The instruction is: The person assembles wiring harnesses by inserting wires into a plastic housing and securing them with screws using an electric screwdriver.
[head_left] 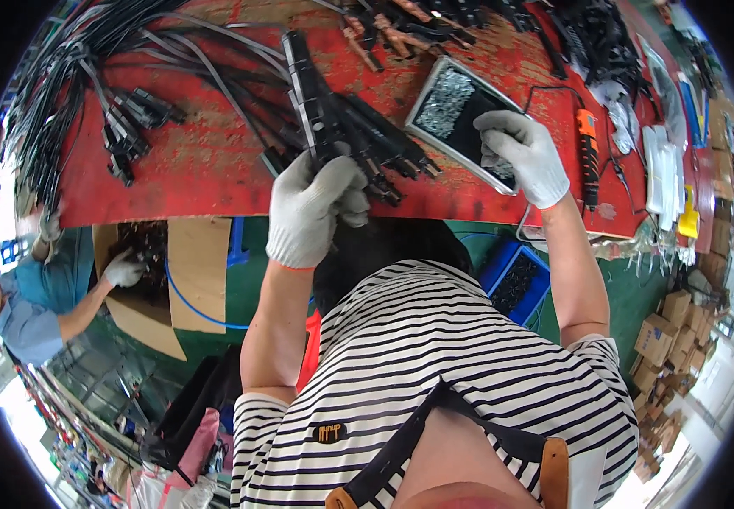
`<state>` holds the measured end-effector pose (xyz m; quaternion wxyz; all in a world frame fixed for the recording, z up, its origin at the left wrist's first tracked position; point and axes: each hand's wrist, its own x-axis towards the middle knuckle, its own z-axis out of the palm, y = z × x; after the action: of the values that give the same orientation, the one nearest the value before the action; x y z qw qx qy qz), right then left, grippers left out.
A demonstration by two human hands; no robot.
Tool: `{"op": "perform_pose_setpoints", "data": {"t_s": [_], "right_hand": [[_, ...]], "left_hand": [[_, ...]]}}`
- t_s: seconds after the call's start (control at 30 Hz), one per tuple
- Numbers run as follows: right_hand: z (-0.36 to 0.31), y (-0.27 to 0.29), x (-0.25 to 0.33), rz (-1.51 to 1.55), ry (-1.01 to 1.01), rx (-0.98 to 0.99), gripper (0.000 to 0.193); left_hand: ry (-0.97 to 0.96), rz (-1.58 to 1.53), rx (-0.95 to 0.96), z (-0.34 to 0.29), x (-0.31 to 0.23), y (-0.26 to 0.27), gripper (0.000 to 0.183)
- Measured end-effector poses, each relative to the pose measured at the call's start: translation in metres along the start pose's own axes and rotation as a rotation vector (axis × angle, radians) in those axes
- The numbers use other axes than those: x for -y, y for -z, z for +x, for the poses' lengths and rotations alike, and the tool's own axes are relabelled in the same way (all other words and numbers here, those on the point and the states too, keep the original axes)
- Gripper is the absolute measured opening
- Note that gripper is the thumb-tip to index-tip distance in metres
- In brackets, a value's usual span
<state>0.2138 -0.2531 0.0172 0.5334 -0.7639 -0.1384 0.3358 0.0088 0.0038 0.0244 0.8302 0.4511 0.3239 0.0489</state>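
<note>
My left hand (312,208), in a white knit glove, is closed around a long black plastic part (303,93) with a pale metallic strip along it. The part stands up from my fist at the table's near edge. More black parts with cables (384,136) lie just beyond and to the right of that hand. Over a metal-rimmed tray (422,127) of small silvery screws (452,97), my gloved right hand (528,157) has its thumb and fingers drawn together. What they hold, if anything, is too small to make out.
An orange and black electric screwdriver (587,157) lies right of the tray. Black cable bundles (87,51) cover the table's left. Below stand a blue bin (515,280) and a cardboard box (201,271), where a co-worker's gloved hand (123,269) reaches in.
</note>
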Motion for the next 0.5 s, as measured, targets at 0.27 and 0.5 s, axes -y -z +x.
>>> {"op": "perform_pose_setpoints", "data": {"t_s": [0.27,0.5], "right_hand": [[0.005,-0.101,0.073,0.021,0.164,0.154,0.026],[0.017,-0.136,0.08,-0.112,0.228,0.297,0.024]], "left_hand": [[-0.036,0.025,0.019,0.002,0.002,0.002,0.034],[-0.065,0.053,0.044,-0.002,0.002,0.006,0.03]]}}
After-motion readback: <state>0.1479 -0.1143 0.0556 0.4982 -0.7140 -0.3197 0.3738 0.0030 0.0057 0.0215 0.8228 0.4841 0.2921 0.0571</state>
